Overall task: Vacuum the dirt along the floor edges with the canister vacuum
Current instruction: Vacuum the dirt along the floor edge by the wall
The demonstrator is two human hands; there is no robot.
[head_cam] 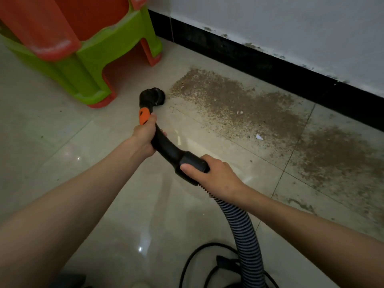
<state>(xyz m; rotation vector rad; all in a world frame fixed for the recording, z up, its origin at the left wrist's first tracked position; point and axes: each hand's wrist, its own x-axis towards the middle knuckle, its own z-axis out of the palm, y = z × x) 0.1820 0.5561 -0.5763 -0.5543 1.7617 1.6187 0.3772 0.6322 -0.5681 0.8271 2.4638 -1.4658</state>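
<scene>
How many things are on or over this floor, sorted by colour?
Black: 3, the vacuum nozzle, curved handle tube, power cord
Orange: 1, stool
Green: 1, stool
Grey striped: 1, ribbed hose
White: 2, scraps
Total: 8

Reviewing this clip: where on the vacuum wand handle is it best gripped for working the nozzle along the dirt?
Probably as shown: the left hand wraps the curved black wand handle from its left side, just below the orange section, steering the nozzle. The right hand grips the thick cuff from the right, where the ribbed hose joins, taking the hose's drag.
</scene>
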